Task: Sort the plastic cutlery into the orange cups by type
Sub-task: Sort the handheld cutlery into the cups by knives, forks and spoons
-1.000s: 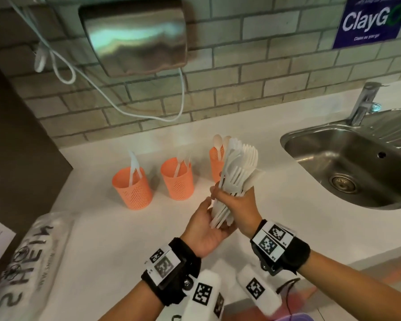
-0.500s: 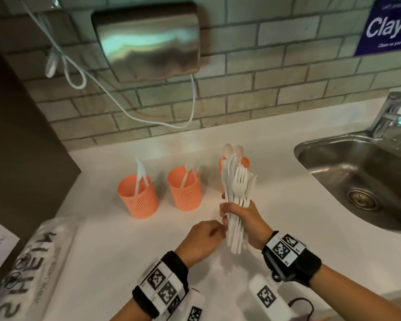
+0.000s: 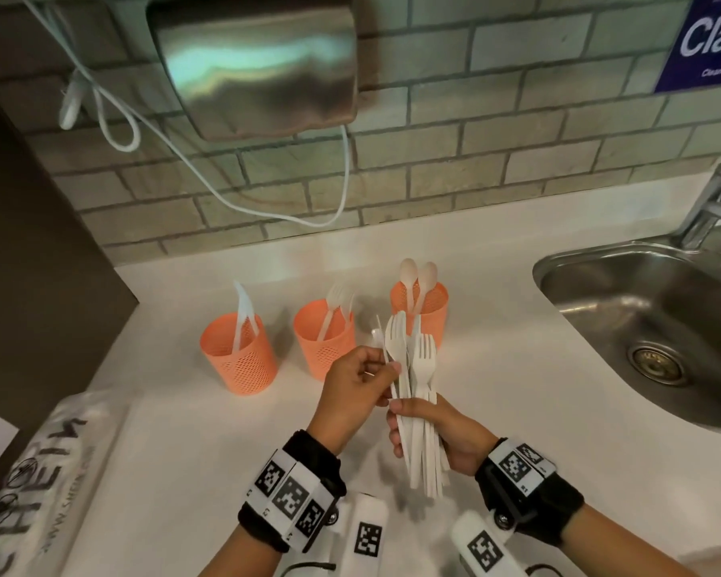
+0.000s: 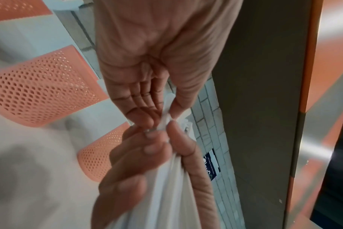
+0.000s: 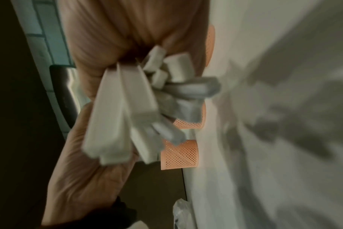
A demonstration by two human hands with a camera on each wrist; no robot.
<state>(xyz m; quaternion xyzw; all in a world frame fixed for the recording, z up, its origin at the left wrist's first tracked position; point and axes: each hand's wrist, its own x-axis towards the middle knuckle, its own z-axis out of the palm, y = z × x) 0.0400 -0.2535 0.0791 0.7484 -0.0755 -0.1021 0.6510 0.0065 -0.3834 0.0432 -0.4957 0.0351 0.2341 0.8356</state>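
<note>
Three orange mesh cups stand in a row on the white counter: the left cup [image 3: 239, 356] holds a knife, the middle cup [image 3: 324, 345] forks, the right cup [image 3: 419, 310] spoons. In front of them my right hand [image 3: 413, 426] grips an upright bundle of white plastic cutlery [image 3: 423, 368], with forks and a spoon showing at its top. My left hand [image 3: 386, 374] pinches a single thin piece [image 3: 379, 339] at the bundle's left edge. In the left wrist view that thumb and those fingers [image 4: 178, 108] squeeze the white piece. The right wrist view shows the bundle's handle ends [image 5: 127, 108], blurred.
A steel sink [image 3: 558, 260] with a faucet [image 3: 716, 202] lies to the right. A printed plastic bag [image 3: 38, 472] lies at the counter's left front. A steel hand dryer [image 3: 255, 64] and its white cable [image 3: 342, 193] hang on the brick wall. A dark panel [image 3: 26, 264] bounds the left.
My left hand has risen from beside the bundle's lower handles to pinch one piece near its top left. The right hand has brought the bundle upright and nearer to me.
</note>
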